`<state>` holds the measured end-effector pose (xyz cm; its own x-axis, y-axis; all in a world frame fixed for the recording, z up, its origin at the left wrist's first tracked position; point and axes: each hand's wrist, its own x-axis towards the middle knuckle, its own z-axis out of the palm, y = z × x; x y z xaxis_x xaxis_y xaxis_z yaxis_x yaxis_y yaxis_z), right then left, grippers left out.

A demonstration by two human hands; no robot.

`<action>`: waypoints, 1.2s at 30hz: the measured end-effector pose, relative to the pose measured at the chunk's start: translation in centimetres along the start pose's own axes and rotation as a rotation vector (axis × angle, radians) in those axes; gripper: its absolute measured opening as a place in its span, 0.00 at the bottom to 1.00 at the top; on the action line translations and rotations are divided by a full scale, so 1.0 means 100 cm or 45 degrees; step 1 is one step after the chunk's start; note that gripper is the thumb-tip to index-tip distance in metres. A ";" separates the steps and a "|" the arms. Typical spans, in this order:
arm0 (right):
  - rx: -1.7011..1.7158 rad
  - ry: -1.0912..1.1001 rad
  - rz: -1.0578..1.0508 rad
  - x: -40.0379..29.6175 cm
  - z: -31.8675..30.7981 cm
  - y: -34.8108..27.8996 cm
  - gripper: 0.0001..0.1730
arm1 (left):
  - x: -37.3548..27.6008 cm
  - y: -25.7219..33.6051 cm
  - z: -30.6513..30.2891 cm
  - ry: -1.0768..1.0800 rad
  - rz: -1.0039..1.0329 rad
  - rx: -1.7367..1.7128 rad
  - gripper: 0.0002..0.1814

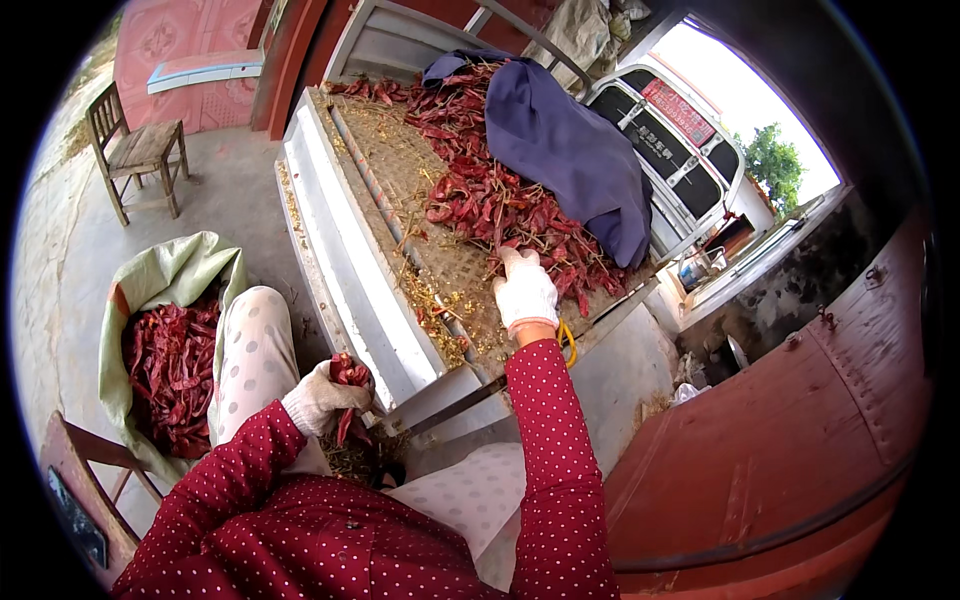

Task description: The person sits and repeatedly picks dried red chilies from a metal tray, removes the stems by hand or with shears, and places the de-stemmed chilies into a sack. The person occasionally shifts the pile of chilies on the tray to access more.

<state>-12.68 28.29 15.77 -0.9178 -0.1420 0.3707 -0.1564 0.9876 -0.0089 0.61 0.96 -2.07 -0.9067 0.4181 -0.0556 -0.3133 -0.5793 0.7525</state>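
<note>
My left hand (324,399), in a pale knit work glove, is closed around a small bunch of dried red chilli peppers (349,370) beside the metal edge of a cargo bed. On the bed (390,161) lies a heap of dried red chillies (469,199) with stalks among them. My right hand (526,291), in a white glove, reaches to the near edge of this heap; its fingertips touch the peppers, but whether they grip one is hidden. A dark blue cloth (559,142) covers part of the heap. Left of my knee stands an open woven sack (112,360) holding more chillies (172,375).
A wooden chair (142,154) stands at the far left, and part of another chair (90,480) is close by me. White metal side panels (352,255) border the bed. A metal frame bearing writing (667,142) rises behind it. To the right is a red metal panel (765,450).
</note>
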 end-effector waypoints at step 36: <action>1.119 0.126 -0.422 -0.173 -0.016 -0.098 0.13 | -0.016 0.038 0.066 0.160 -0.059 -0.298 0.15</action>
<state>5.33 21.15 10.91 -0.7484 -0.3608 0.5566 -0.6600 0.4886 -0.5707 2.73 2.69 5.16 -0.9133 0.3660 -0.1787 -0.3987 -0.7136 0.5760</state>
